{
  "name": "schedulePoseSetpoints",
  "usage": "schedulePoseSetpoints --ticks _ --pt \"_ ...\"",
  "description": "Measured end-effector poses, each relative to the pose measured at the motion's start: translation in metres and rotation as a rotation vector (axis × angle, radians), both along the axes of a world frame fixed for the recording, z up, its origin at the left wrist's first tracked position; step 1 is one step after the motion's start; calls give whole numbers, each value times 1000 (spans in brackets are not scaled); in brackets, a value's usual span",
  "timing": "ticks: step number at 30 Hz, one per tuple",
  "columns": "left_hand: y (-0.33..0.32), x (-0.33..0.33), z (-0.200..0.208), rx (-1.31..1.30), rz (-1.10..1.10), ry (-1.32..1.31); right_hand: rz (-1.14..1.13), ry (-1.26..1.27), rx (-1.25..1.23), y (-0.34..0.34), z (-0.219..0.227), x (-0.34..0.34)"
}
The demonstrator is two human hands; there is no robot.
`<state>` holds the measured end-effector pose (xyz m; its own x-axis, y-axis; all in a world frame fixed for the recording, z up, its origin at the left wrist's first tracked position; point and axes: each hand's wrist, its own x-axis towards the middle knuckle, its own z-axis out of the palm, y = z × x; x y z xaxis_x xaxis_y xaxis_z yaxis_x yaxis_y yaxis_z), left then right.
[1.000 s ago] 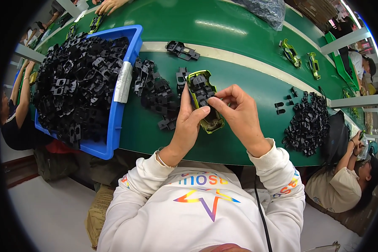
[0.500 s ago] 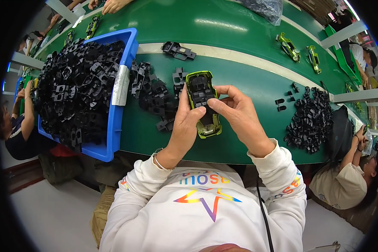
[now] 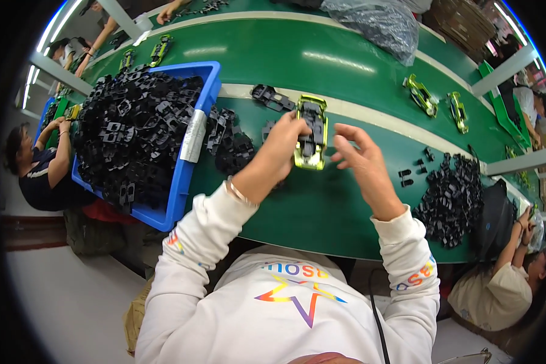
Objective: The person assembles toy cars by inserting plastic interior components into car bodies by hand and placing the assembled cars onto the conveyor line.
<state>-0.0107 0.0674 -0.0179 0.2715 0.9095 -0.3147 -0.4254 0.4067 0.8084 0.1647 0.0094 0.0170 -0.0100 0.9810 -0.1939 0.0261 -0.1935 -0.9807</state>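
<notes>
My left hand (image 3: 279, 145) grips a lime-green toy car body (image 3: 311, 159) by its left side, thumb over the black interior part (image 3: 310, 124) seated in it. To the right of the car body, my right hand (image 3: 363, 162) is apart from it, fingers spread and somewhat curled, with nothing in them. Just beyond my left hand lies a loose black plastic interior part (image 3: 273, 97). More black parts (image 3: 233, 148) lie in a loose pile between my left hand and a blue bin.
The blue bin (image 3: 179, 182), heaped with black parts, stands at left. A mound of small black pieces (image 3: 449, 200) lies at right. Two green car bodies (image 3: 420, 96) (image 3: 458, 112) rest farther off near a plastic bag (image 3: 379, 24). Co-workers (image 3: 42, 164) (image 3: 503, 279) sit at both sides.
The car body has moved away from me, farther over the table. My right hand has let go of it and opened to the right; my left hand still holds it.
</notes>
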Motion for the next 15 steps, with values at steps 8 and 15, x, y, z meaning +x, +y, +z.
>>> schedulePoseSetpoints --ticks 8,15 --pt "201 -48 -27 134 219 212 5 -50 -9 -31 2 69" --pt "273 -66 -41 190 230 335 -202 -134 19 -56 5 119"
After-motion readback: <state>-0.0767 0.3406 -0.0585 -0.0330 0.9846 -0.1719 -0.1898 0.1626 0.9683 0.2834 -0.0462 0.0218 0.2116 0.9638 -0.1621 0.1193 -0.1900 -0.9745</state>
